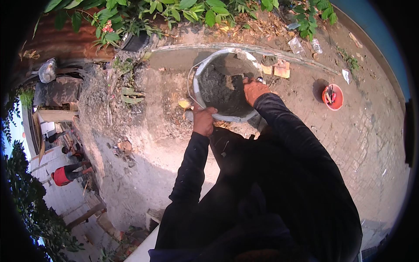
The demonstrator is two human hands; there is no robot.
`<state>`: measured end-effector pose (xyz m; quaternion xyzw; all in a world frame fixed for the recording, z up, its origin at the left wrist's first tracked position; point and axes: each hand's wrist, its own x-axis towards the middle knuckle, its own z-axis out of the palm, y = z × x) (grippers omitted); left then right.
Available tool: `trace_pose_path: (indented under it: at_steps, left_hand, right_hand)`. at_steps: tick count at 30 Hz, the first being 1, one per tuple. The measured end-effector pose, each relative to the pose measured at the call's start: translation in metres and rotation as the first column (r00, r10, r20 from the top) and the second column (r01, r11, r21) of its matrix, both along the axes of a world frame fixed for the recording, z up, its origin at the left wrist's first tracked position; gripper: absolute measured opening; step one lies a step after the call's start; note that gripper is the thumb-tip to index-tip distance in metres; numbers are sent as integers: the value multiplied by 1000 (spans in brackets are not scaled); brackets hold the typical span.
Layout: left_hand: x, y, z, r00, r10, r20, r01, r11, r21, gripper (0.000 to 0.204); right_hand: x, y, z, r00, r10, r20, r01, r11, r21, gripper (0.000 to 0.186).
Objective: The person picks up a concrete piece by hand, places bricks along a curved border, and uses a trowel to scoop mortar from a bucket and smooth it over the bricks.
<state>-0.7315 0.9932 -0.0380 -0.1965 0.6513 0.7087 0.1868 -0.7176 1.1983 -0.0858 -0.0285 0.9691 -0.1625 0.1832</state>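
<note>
1. Nearest the camera: wearer's dark-clothed torso (283,187), lower centre of frame.
2. Bucket (231,118), upper centre, stands on the ground with grey mix (214,85) inside. Mix surface is uneven, lumpy; judged partly worked, not yet smooth. Amount left to work: cannot tell.
3. Left hand (204,120) clamps the bucket's lower-left rim. Right hand (255,91), over the mix, has fingers curled round a hand tool (260,80), mostly hidden.
4. Surface: dusty ground, brick paving (371,131) at right.
5. Setting: outdoors. Leafy plants (192,13), top; orange pail (338,103), right; person in red (61,175), lower left.
</note>
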Motion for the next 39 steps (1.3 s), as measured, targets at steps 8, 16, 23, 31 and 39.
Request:
trace_pose_path:
  at_steps: [8,16,23,31,39]
  left_hand:
    - [20,12,0,973,13,-229,2,998,68,90]
    - [23,20,-2,952,-62,-298,88,993,75,93]
    - [29,17,9,965,11,-261,17,994,105,84]
    - [11,26,48,891,-137,-433,112,990,-82,86]
    - [25,26,116,653,-354,-669,216,934,-283,89]
  right_hand:
    - [0,11,8,994,-86,-73,87,996,6,30]
    - [-19,30,36,987,-147,57,146,989,16,30]
    - [-7,32,59,997,-68,36,68,998,2,35]
    - [-27,44,74,971,-176,-162,182,983,22,29]
    - [-18,75,83,994,-109,6,106,950,-293,40]
